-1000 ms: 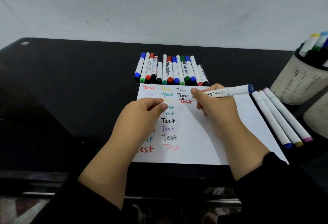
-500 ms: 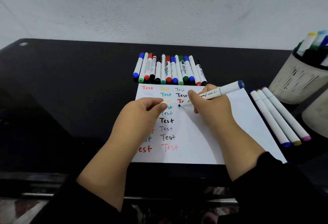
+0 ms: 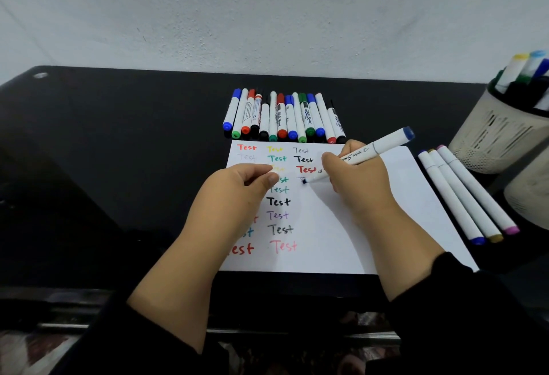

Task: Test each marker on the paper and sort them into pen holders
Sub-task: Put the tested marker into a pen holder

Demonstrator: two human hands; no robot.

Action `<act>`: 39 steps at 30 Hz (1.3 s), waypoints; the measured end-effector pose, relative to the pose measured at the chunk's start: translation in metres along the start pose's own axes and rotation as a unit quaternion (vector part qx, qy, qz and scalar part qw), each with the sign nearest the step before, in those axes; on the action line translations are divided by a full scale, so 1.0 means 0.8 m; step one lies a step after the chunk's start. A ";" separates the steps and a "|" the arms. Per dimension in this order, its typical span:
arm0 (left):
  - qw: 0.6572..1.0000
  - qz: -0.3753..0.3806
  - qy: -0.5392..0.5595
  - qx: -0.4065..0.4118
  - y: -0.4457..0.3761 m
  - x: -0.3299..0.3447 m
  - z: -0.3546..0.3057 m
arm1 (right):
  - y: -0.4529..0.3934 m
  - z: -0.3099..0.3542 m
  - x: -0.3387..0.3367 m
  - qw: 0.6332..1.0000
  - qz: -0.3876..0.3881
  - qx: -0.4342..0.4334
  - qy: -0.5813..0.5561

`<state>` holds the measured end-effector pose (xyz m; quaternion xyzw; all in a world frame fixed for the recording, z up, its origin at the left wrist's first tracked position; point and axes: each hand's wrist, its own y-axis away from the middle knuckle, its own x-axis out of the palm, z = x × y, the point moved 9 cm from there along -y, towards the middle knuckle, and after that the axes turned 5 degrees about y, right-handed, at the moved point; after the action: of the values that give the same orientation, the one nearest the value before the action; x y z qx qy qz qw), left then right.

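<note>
My right hand (image 3: 359, 184) grips a white marker with a blue end cap (image 3: 383, 144). Its dark blue tip touches the white paper (image 3: 395, 196) just under the red "Test", where a first stroke shows. My left hand (image 3: 237, 193) rests on the paper's left half, fingers curled and thumb pressed to the forefinger; anything inside it is hidden. Several coloured "Test" words fill the sheet. A row of whiteboard markers (image 3: 282, 116) lies above the paper. Three white markers (image 3: 463, 196) lie to its right.
Two cream mesh pen holders stand at the right edge: the far pen holder (image 3: 499, 134) has several markers in it, and the near pen holder (image 3: 531, 196) is partly cut off. The black desk (image 3: 118, 166) runs to a white wall.
My right hand tilted the marker down from nearly level and brought its tip onto the paper, starting a new dark mark. My left hand stayed where it was.
</note>
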<state>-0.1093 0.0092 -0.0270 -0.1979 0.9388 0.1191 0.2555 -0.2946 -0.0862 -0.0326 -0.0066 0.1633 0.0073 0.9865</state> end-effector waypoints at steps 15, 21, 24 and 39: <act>1.000 -0.004 0.012 0.005 0.003 0.002 -0.001 | 0.002 0.000 -0.004 1.000 -0.012 -0.005 0.008; 1.000 -0.001 0.009 0.002 0.001 0.004 -0.001 | 0.002 0.003 -0.012 0.999 -0.034 -0.018 0.004; 1.000 0.001 0.011 0.001 0.001 0.004 0.000 | 0.003 0.001 -0.011 1.000 -0.028 -0.010 -0.001; 1.000 0.005 0.013 0.000 0.002 0.005 -0.002 | 0.005 0.003 -0.020 0.998 -0.065 -0.002 0.002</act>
<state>-0.1133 0.0090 -0.0277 -0.1951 0.9430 0.1176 0.2425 -0.3094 -0.0825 -0.0250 -0.0190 0.1643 -0.0565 0.9846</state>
